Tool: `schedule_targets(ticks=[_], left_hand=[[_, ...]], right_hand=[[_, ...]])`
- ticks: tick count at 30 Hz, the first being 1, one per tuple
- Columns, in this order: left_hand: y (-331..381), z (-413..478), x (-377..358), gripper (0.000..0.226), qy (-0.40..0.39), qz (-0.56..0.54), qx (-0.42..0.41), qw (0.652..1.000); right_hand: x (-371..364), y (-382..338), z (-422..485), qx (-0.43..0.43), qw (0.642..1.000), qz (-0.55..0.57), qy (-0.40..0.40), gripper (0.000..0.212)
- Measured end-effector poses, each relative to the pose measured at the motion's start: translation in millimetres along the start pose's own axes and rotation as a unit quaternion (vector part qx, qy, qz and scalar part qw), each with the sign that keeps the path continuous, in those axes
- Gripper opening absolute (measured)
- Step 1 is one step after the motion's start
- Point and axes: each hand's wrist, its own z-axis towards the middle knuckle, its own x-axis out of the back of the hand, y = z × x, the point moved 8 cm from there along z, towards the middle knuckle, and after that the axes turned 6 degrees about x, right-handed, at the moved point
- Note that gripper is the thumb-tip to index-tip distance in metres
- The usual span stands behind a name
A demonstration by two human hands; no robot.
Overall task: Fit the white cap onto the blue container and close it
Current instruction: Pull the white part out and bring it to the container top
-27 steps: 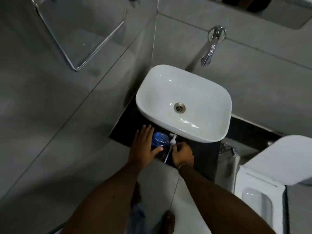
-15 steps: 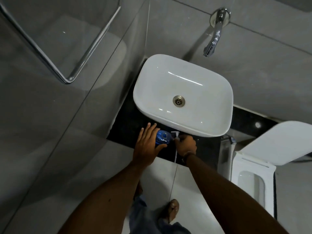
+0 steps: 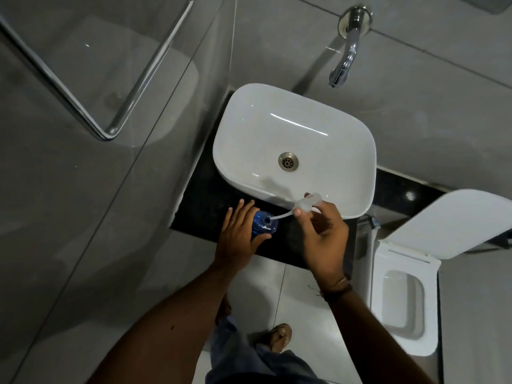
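Observation:
A small blue container (image 3: 264, 223) stands upright on the black counter (image 3: 199, 206) in front of the basin. My left hand (image 3: 239, 236) wraps it from the left, fingers behind and thumb in front. My right hand (image 3: 322, 231) is raised to the right of it and pinches the white pump cap (image 3: 309, 202) over the basin's front rim. The cap's thin tube (image 3: 279, 216) slants down to the left, its tip at the container's open mouth.
A white basin (image 3: 293, 151) sits on the counter with a chrome wall tap (image 3: 345, 60) above it. A toilet (image 3: 401, 297) with its lid raised stands at the right. A glass panel with a chrome rail (image 3: 110, 128) is at the left. My foot shows on the tiled floor.
My right hand has lifted the white cap up and to the right from beside the container, and the tube now points into the container's mouth. My left hand stays on the container.

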Motion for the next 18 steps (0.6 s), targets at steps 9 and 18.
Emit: schedule_targets(ticks=[9,18], left_hand=[[-2,1,-1,0.076,-0.012,-0.006,0.000,1.000],[0,1,-1,0.088,-0.006,0.004,-0.012,1.000]], right_hand=[[-31,36,-6,0.007,0.996,-0.071,-0.050,0.032],[-60,83,-18,-0.009,0.974,-0.184,-0.130,0.023]])
